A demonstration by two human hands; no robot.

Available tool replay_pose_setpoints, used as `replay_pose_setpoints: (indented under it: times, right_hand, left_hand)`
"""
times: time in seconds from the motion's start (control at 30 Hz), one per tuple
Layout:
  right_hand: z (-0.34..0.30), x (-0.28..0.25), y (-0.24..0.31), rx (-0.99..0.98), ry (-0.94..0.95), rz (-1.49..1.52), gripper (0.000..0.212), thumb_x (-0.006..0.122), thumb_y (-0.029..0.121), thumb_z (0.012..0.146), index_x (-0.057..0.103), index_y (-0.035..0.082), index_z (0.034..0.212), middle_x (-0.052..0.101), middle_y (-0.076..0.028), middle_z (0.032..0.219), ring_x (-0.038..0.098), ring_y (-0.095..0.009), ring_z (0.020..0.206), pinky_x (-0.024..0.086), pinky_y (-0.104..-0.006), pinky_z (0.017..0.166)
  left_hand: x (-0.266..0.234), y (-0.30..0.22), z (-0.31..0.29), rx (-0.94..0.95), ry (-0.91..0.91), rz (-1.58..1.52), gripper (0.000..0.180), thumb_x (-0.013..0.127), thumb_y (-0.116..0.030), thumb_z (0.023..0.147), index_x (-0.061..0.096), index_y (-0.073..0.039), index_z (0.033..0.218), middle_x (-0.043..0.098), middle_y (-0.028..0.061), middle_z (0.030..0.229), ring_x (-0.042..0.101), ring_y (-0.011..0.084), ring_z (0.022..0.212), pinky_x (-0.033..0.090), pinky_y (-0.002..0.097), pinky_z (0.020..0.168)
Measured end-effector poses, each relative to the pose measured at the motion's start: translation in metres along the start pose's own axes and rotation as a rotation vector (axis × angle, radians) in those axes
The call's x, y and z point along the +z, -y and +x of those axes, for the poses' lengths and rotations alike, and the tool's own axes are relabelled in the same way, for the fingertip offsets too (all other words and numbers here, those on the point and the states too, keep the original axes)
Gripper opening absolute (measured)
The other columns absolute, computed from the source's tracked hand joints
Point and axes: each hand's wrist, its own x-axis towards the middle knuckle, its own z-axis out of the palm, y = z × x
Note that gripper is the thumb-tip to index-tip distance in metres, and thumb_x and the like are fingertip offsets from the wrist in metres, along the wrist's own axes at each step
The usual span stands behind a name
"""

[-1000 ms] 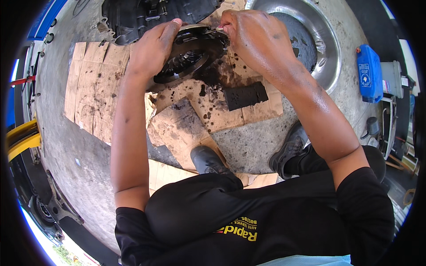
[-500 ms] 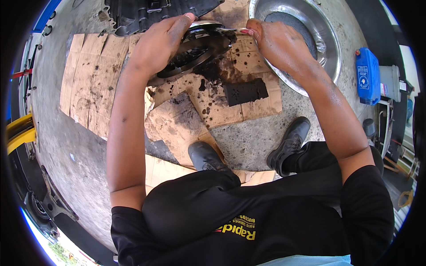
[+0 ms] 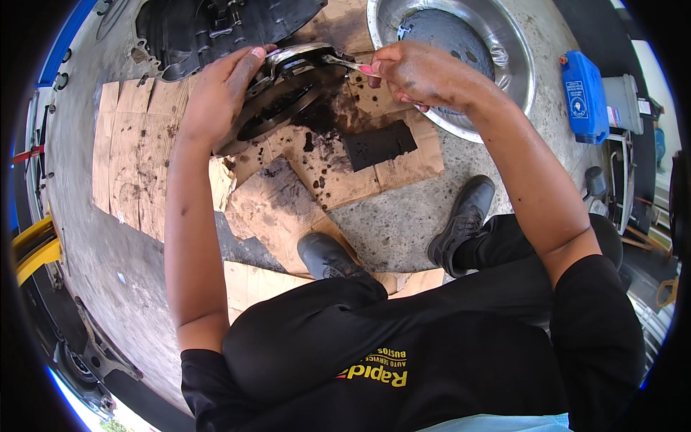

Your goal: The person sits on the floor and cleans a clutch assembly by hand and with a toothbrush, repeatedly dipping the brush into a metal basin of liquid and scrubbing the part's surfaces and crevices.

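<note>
My left hand (image 3: 219,93) is wrapped around the edge of a round black and silver metal part (image 3: 281,97), which looks like a clutch cover. It is tilted above stained cardboard, showing a dark ring and a bright upper rim. Closed on the other side, my right hand (image 3: 425,75) grips a slim tool (image 3: 345,63) with a pinkish-red handle. The tool's thin, pale shaft reaches the part's upper right rim. Its tip is too small to make out, so its exact kind is unclear.
A metal basin (image 3: 515,54) with dark liquid stands beyond my right hand. A large black casing (image 3: 216,29) lies at the far left. Oil-spotted cardboard (image 3: 144,158) covers the floor, with a flat black piece (image 3: 379,144) on it. A blue jug (image 3: 584,97) stands right.
Both hands have come a little left and nearer to me, the part and tool with them. More of the part's silver rim shows. The whole view has also shifted slightly.
</note>
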Motion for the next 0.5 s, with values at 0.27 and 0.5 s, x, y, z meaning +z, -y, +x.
replay_pose_setpoints:
  times: [0.27,0.5]
  right_hand:
    - [0.010,0.033,-0.012,0.095,0.487,1.291,0.021,0.051,0.020,0.105,0.056,0.001,0.110,0.036,0.010,0.060,0.031,0.000,0.044,0.030,-0.0201,0.044]
    - [0.030,0.008,-0.008,-0.224,0.073,0.042,0.020,0.056,0.018,0.100,0.067,0.002,0.097,0.053,-0.004,0.065,0.047,-0.015,0.046,0.040,-0.0271,0.045]
  left_hand:
    - [-0.010,-0.002,0.001,-0.010,0.043,-0.215,0.039,0.052,-0.030,0.102,0.068,-0.002,0.124,0.070,0.0080,0.109,0.060,0.0134,0.098,0.046,0.0257,0.093]
    - [-0.011,-0.004,0.009,-0.015,0.062,-0.240,0.044,0.051,-0.031,0.102,0.065,0.003,0.126,0.069,0.0113,0.114,0.061,0.0162,0.103,0.045,0.0279,0.097]
